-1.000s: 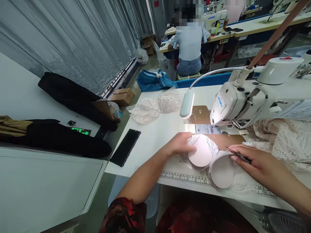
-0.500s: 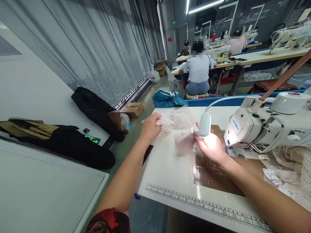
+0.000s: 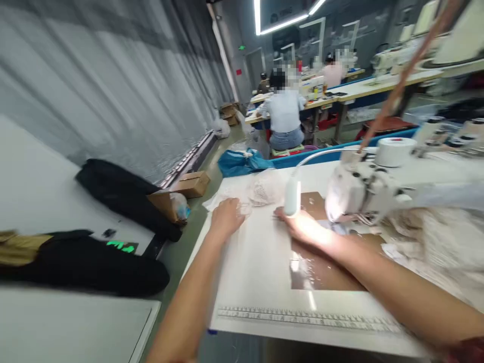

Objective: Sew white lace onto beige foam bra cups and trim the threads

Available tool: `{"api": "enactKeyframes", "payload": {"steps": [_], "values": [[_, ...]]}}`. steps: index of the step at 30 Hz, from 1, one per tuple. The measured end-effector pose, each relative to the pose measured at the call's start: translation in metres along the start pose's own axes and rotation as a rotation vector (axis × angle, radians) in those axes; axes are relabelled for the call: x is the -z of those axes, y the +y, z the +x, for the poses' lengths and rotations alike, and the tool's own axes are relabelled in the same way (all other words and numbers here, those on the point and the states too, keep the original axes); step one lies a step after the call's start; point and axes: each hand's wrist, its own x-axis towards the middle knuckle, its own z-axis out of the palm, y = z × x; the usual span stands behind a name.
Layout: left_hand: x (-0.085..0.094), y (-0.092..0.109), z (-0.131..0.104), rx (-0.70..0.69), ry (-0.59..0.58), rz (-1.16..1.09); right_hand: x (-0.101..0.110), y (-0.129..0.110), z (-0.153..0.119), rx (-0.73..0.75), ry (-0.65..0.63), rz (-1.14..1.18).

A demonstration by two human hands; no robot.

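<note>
My left hand (image 3: 227, 218) rests at the table's left side, its curled fingers on the near edge of pale lace fabric (image 3: 264, 189); blur hides whether they grip it. My right hand (image 3: 300, 225) is beside the small lamp (image 3: 292, 198), partly behind it, with its fingertips pointing left. Whatever those fingers hold, if anything, is too blurred to make out. A brown plate (image 3: 321, 267) lies under my right forearm, left of the white sewing machine (image 3: 350, 194).
Cream lace (image 3: 446, 242) is heaped at the right. A printed ruler (image 3: 302, 316) runs along the front edge of the white table (image 3: 249, 277). Behind it are a blue bundle (image 3: 244, 162) and a seated person (image 3: 285, 111). Cardboard boxes (image 3: 192, 184) stand on the floor.
The view has turned right. My left hand has come down off the lace's upper part to its near edge. The blurred pale piece below my right hand no longer shows.
</note>
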Motion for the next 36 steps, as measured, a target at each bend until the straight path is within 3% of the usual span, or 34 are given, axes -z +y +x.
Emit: {"api": "enactKeyframes", "payload": {"steps": [2, 3, 7, 10, 13, 16, 20, 22, 25, 27, 31, 33, 36], "values": [[0.011, 0.028, -0.013, -0.143, -0.087, -0.065, 0.014, -0.008, -0.036, 0.012, -0.081, 0.006], [0.017, 0.045, -0.02, -0.28, -0.185, -0.173, 0.021, -0.011, -0.055, 0.005, -0.104, 0.01], [0.033, 0.131, -0.049, -0.753, -0.482, -0.454, 0.042, -0.017, -0.137, -0.063, -0.127, 0.036], [0.03, 0.203, -0.066, -0.991, -0.464, -0.542, 0.054, -0.015, -0.202, -0.138, -0.046, 0.033], [0.018, 0.269, -0.069, -1.12, -0.36, -0.618, 0.065, -0.005, -0.26, -0.059, 0.194, -0.13], [0.003, 0.329, -0.06, -1.188, -0.325, -0.707, 0.084, 0.011, -0.307, -0.144, 0.498, -0.255], [-0.021, 0.394, -0.038, -1.184, -0.268, -0.745, 0.121, 0.032, -0.35, -0.365, 0.727, -0.287], [-0.035, 0.416, -0.027, -1.129, -0.223, -0.674, 0.139, 0.043, -0.361, -0.449, 0.829, -0.341], [-0.052, 0.433, -0.016, -1.02, -0.182, -0.51, 0.164, 0.061, -0.362, -0.503, 0.896, -0.513], [-0.059, 0.437, -0.014, -0.961, -0.201, -0.392, 0.179, 0.074, -0.354, -0.584, 0.864, -0.651], [-0.062, 0.438, -0.016, -0.885, -0.198, -0.342, 0.205, 0.095, -0.333, -0.762, 0.662, -0.8], [-0.06, 0.439, -0.016, -0.857, -0.172, -0.365, 0.214, 0.098, -0.325, -0.757, 0.688, -0.825], [-0.057, 0.442, -0.013, -0.827, -0.166, -0.405, 0.222, 0.092, -0.316, -0.635, 0.869, -0.858]]}}
